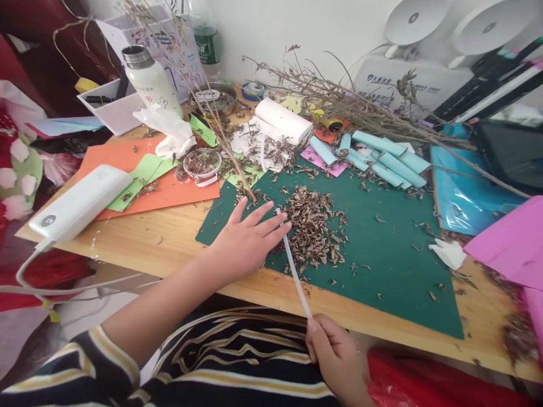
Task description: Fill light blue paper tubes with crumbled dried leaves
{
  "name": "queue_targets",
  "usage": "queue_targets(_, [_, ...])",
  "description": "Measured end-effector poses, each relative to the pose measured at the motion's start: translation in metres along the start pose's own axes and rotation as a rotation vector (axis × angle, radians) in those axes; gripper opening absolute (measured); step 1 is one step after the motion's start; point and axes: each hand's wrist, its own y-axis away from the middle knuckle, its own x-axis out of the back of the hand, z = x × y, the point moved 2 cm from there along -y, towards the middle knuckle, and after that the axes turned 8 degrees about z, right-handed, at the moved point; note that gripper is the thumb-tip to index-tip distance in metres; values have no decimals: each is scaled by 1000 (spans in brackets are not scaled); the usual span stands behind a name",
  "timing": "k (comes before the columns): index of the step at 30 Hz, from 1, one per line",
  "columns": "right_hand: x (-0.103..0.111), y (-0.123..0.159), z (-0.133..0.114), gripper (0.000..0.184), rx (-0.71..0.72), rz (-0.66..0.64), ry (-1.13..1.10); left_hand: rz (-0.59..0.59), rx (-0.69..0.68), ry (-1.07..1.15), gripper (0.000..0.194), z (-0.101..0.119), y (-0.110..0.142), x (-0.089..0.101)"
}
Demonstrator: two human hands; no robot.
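My left hand (248, 240) lies flat and open on the green cutting mat (382, 282), fingers stretched toward a pile of dried leaf bits (314, 226). My right hand (337, 353) is closed at the table's front edge, pinching the lower end of a thin white strip (292, 263). The strip slants up across the mat and its far tip touches my left fingertips beside the pile.
Dry branches (360, 110) lie across the back of the wooden table (148, 243). Light blue paper rolls (390, 161), a white paper roll (282, 120), orange paper (169, 189), pink paper (513, 243), a white device (78, 200) and a white bottle (149, 79) surround the mat.
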Motion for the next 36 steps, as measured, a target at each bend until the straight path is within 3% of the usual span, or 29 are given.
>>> queue_targets(14, [-3, -3, 20, 41, 130, 2, -56, -42, 6, 52, 47, -7, 9, -13])
queue_targets(21, [-2, -3, 20, 39, 145, -19, -68, 27, -19, 22, 35, -11, -1, -5])
queue_targets(29, [0, -7, 19, 39, 192, -87, -74, 10, -220, -46, 21, -21, -24, 4])
queue_targets(33, [3, -7, 21, 40, 150, -117, -77, 11, -213, -77, 16, -22, -28, 7])
queue_targets(36, [6, -8, 24, 40, 194, -93, -64, -4, -193, -69, 16, -22, -27, 8])
